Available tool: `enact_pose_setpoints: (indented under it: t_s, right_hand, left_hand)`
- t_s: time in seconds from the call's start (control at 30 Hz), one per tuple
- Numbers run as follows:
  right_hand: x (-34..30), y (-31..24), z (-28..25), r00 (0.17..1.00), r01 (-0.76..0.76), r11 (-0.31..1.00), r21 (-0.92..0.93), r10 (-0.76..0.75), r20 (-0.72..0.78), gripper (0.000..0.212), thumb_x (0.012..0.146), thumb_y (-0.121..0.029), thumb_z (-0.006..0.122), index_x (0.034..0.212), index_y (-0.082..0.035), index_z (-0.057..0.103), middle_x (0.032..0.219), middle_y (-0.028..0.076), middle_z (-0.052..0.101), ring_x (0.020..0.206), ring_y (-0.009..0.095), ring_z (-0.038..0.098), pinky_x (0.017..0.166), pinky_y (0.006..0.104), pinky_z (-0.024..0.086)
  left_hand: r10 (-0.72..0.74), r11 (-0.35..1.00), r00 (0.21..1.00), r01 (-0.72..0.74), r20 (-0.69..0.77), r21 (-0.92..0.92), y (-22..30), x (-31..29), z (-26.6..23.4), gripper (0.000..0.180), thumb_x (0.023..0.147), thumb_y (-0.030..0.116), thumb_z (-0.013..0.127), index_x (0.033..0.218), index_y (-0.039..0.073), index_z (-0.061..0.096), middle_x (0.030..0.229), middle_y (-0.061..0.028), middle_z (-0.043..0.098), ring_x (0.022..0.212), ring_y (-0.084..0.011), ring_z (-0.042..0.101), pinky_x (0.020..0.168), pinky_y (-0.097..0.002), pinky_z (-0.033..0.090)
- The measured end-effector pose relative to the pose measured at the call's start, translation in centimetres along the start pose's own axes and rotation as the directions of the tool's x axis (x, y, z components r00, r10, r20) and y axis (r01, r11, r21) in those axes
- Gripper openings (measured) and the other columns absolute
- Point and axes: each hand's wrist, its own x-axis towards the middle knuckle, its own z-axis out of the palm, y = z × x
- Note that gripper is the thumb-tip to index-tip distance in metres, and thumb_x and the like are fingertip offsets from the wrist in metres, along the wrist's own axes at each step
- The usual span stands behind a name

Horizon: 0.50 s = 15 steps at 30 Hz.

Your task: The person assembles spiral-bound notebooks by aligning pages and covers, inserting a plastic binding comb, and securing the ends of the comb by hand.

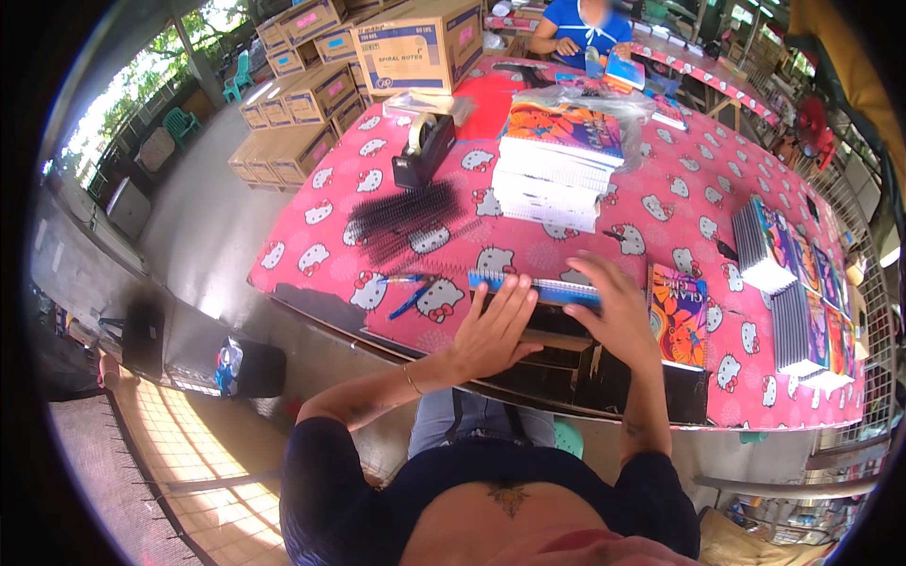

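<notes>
A blue-covered spiral notebook [547,288] lies at the near table edge, its wire coil along the far side. My left hand [495,325] rests on its left part, fingers stretched out flat and thumb apart. At the notebook's right end, my right hand [613,307] has its thumb on the near side and its fingers beyond, around that end. Black wooden boards [576,363] sit beneath my hands. A notebook with an orange and purple cover [677,321] lies just right of my right hand. Blue pens [411,297] lie to the left.
Black wire coils [406,217] and a tape dispenser [425,151] lie at the far left. A tall notebook stack [552,179] stands ahead; more stacks [802,325] are at right. Cartons [415,47] rise behind the pink-covered table [679,203]. Across it sits a person in blue [580,33].
</notes>
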Motion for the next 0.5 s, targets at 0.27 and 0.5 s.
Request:
enact_pose_setpoints:
  t_s: [0.27,0.5]
  right_hand:
    - [-3.5,3.6,1.7,0.904,-0.413,0.713,0.567,0.396,0.161,0.014,0.091,-0.003,0.072,0.105,-0.002,0.072,0.100,0.006,0.073,0.089,0.009,0.065,0.074,0.0238,0.049]
    - [-2.9,3.4,2.1,0.903,-0.419,0.712,0.563,0.393,0.176,0.012,0.093,-0.003,0.070,0.105,-0.002,0.070,0.099,0.006,0.071,0.090,0.010,0.065,0.079,0.0253,0.050]
  left_hand:
    - [0.083,0.988,0.991,-0.096,-0.104,-0.124,-3.6,6.2,-2.8,0.019,0.094,0.025,0.068,0.100,0.007,0.068,0.087,-0.0038,0.069,0.083,-0.0226,0.068,0.108,-0.0497,0.037]
    - [0.036,0.952,0.995,-0.006,0.091,-0.305,-4.9,7.7,-4.1,0.021,0.091,0.032,0.071,0.097,0.013,0.067,0.085,-0.0042,0.068,0.085,-0.0261,0.068,0.105,-0.0507,0.040]
